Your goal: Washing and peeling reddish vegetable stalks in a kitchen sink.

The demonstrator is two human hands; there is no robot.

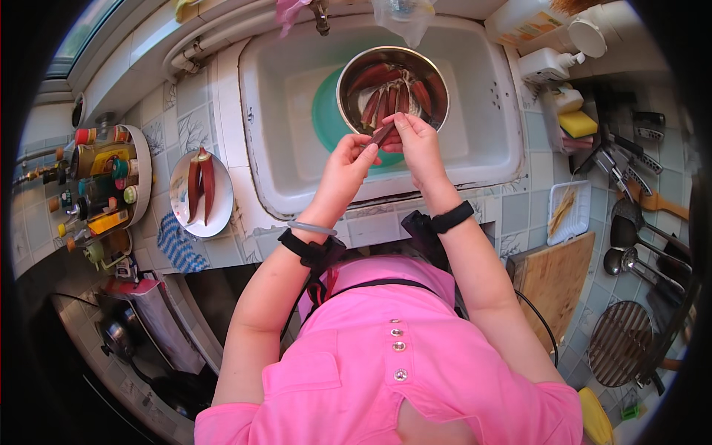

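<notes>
Between my two hands is one dark red okra pod [381, 135], held over the near rim of a steel pot [443, 105]. My left hand [347, 164] grips its lower end between thumb and fingers. The fingers of my right hand [414, 139] pinch its upper end. Inside the pot, several red okra pods [371, 78] lie in water. A green basin [328, 114] is partly hidden beneath the pot, in the white sink [278, 139]. To the left, two okra pods [207, 181] rest on a white plate [179, 194].
A faucet [321, 19] and a hanging plastic bag [403, 19] are above the sink. A blue-and-white cloth [177, 245] lies below the plate. Left stands a rack of seasoning bottles [105, 161]. A white tray [575, 214], a cutting board [556, 283] and knives [626, 153] are at right.
</notes>
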